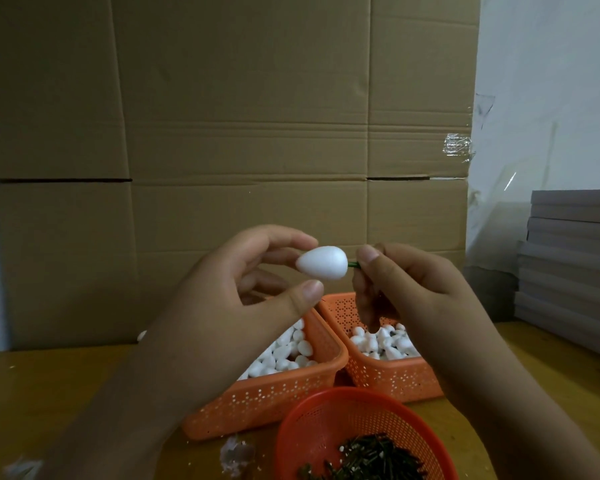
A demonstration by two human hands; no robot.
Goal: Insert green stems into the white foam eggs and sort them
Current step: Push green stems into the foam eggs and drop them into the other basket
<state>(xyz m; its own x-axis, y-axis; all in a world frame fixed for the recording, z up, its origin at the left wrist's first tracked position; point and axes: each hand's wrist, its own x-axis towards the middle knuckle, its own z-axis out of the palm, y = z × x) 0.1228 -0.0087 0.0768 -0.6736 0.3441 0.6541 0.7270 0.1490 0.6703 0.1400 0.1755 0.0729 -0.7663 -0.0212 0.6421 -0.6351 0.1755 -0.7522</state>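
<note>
Smooth white foam egg [322, 262], green stem [353, 265]

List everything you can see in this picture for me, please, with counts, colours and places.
Held egg: one, white, between the hands.
Stem: one, green, entering the egg's wide end.
Left basket: one, orange, holding plain eggs.
Right basket: one, orange, holding white eggs.
Round basket: one, red, front, holding dark stems.
Cardboard: brown, behind.
Boards: grey stack, right.
Table: one, wooden.
Left hand: holds the egg.
Right hand: pinches the stem.
</note>
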